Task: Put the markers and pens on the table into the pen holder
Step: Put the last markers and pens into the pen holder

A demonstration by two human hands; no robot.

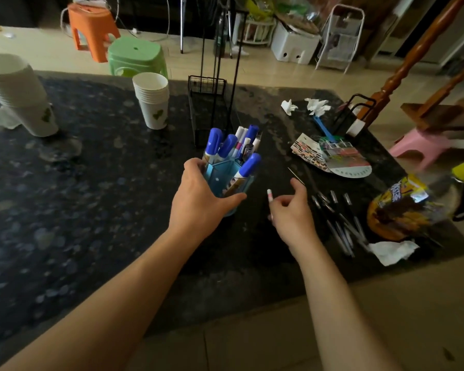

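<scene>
Head view (only view):

1. Pen holder [227, 183]: blue, upright on dark table [91, 210], directly in front of left hand. Approx. full.
2. Markers [233, 147] w/ blue caps: several standing in holder, caps up; one leans out toward right hand side. White-barrelled pens mixed in among them. Counted as done.
3. Left hand [198, 202]: wrapped round the holder's near side, thumb on the right of it, fingers round the left rim. Steadying it, as I judge.
4. Right hand [289, 212]: just right of holder, fingers loosely curled, half open. A small white-pink pen [269, 195] sits at its fingertips; whether pinched or only touched, can't tell.
5. Dark pens [338, 223]: a loose scatter lying flat on table, to the right of right hand, near a snack bag [407, 204]. Blurred; count unclear. Not yet in holder.
6. Thin stick-like item [296, 175] beyond right hand: too small to ID.
7. Non-task, beyond both hands: paper cups [152, 103], black wire rack [209, 108], crumpled tissues [316, 105].
8. Status (est.): markers largely done; remaining = white-pink pen + dark pens at right. Roughly past halfway. Space in holder looks tight, so the rest may need to be slotted between the caps.
</scene>
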